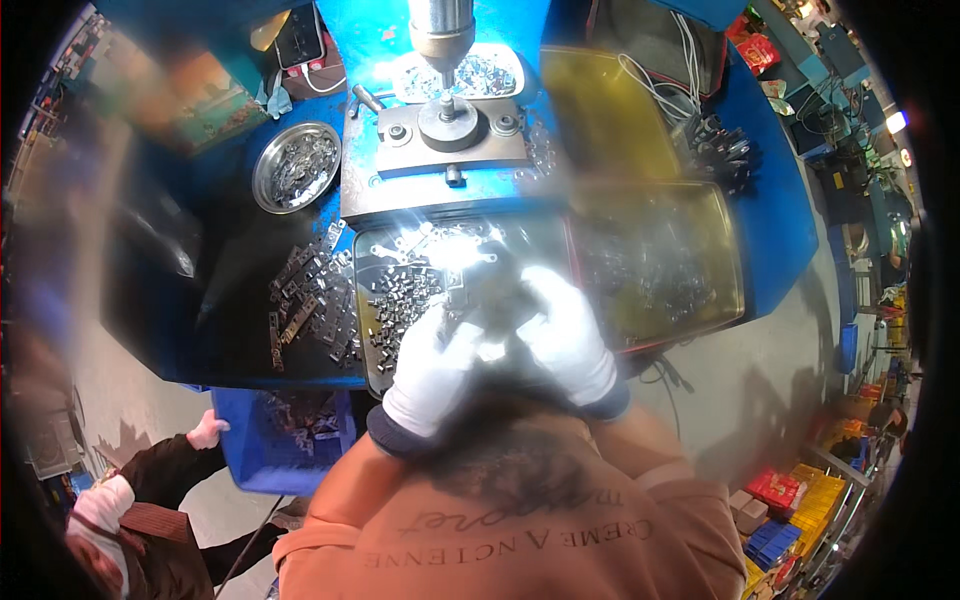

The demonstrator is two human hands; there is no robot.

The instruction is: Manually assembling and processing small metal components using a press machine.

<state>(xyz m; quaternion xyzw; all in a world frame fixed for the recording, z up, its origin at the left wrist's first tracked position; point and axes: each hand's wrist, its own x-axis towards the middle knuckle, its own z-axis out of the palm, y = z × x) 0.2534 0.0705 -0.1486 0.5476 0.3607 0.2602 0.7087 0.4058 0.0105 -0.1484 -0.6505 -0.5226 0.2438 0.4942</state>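
White gloves cover both my hands, held over a tray (376, 375) below the press. My left hand (432, 372) is closed, its fingertips drawn together beside a pile of small metal pieces (400, 300); whatever it grips is too small and glare-washed to name. Across from it, my right hand (568, 340) has bent fingers pointing inward. A dark smear between the hands hides its fingertips. Flat metal strips with holes (405, 243) lie at the tray's far side, partly lost in bright glare.
A press spindle (442, 35) stands above a round die (448, 124) on a steel block. A round bowl of metal parts (297, 167) and loose strips (318, 300) lie left. Yellowish trays (725, 250) stand right. At lower left, another person's hand (207, 430) holds a blue bin (250, 470).
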